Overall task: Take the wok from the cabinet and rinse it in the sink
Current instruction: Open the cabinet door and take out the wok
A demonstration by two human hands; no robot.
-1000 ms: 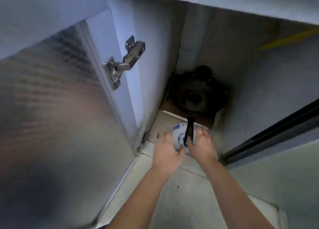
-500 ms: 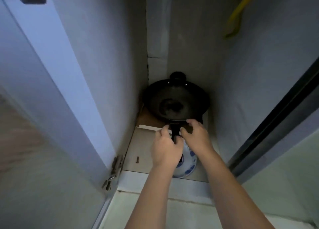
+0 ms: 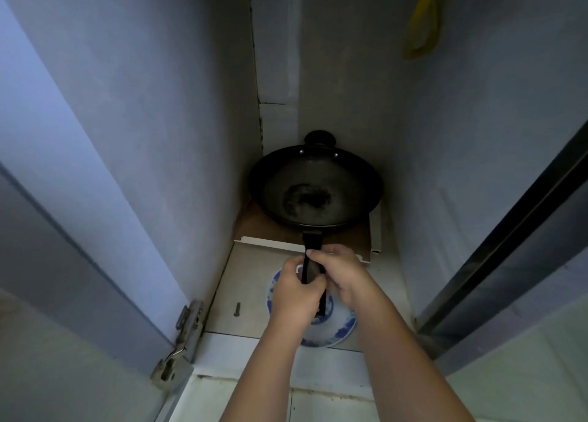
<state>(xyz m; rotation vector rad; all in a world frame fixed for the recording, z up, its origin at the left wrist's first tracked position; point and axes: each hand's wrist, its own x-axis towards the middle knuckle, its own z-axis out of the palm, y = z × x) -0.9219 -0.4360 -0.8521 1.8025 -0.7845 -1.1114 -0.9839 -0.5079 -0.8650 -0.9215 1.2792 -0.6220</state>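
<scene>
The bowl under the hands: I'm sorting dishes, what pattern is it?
White with blue painted markings, seen in the head view: bowl.

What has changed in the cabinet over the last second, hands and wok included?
Both hands closed on the wok handle: the left hand now wraps it nearer the end, and the right hand pinches it closer to the pan. A second ago they were only reaching around it. The wok stays on the cabinet floor at the back, and the blue-and-white bowl remains under the hands.
</scene>
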